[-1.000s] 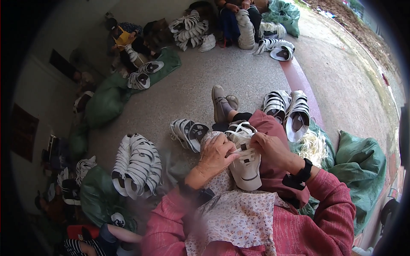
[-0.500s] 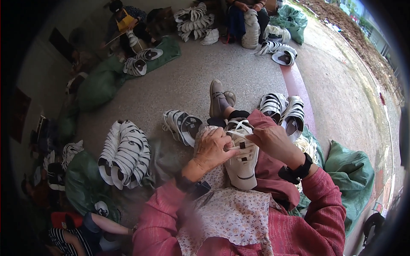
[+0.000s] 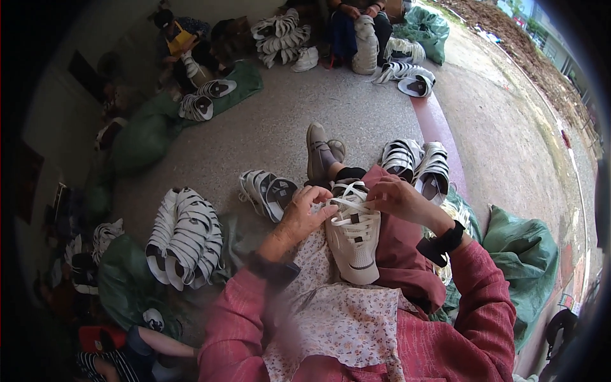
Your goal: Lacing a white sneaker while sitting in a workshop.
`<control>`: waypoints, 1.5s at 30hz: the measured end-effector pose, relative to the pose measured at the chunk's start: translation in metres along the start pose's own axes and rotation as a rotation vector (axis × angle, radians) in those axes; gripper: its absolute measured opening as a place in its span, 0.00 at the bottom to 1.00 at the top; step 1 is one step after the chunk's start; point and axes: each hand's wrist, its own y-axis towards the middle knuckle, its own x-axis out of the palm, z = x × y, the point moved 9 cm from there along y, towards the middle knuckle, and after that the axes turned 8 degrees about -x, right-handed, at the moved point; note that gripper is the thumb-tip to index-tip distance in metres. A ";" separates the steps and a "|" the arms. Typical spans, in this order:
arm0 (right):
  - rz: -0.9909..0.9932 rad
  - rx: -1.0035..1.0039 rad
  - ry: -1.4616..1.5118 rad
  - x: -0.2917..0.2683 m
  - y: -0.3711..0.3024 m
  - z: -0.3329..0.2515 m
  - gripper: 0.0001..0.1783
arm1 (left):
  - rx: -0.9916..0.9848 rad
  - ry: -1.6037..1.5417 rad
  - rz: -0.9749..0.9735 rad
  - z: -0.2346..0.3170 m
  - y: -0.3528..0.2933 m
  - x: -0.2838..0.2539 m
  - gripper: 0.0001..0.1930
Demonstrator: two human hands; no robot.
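Note:
A cream sneaker point(image 3: 358, 258) rests on my lap with its toe toward me, over a floral apron and dark red trousers. White shoelace point(image 3: 349, 221) runs across its eyelets, and loose loops rise near the ankle opening. At the shoe's left side, my left hand point(image 3: 304, 213) has its thumb and bent forefinger at the lace, seemingly pinching it. My right hand point(image 3: 402, 200) is across from it, with fingertips closed on the lace at the right eyelets. What lies inside its curled fingers is hidden.
Nested white shoe uppers point(image 3: 186, 232) stand on the floor to the left. More uppers point(image 3: 270, 194) lie ahead, and others point(image 3: 417, 165) by my right knee. A green sack point(image 3: 519, 254) is at the right. Co-workers sit at the far side, one holding a shoe stack point(image 3: 365, 48).
My hands have drawn apart and slightly up from the shoe's middle, the left one going left. More lace now shows crossed over the eyelets. The whole view has shifted slightly.

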 end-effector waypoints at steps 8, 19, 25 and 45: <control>-0.106 0.109 -0.019 0.009 0.005 0.011 0.11 | 0.275 0.105 -0.072 0.037 0.002 0.016 0.12; -0.039 0.548 0.702 0.008 -0.010 0.028 0.06 | 0.061 -0.210 -0.440 0.000 0.011 0.038 0.11; -0.194 0.218 0.479 0.005 -0.017 0.016 0.09 | 0.018 -0.394 -0.531 -0.001 0.005 0.036 0.11; -0.182 0.007 -0.198 0.011 -0.004 -0.010 0.15 | 0.016 -0.297 -0.526 -0.007 0.006 0.033 0.11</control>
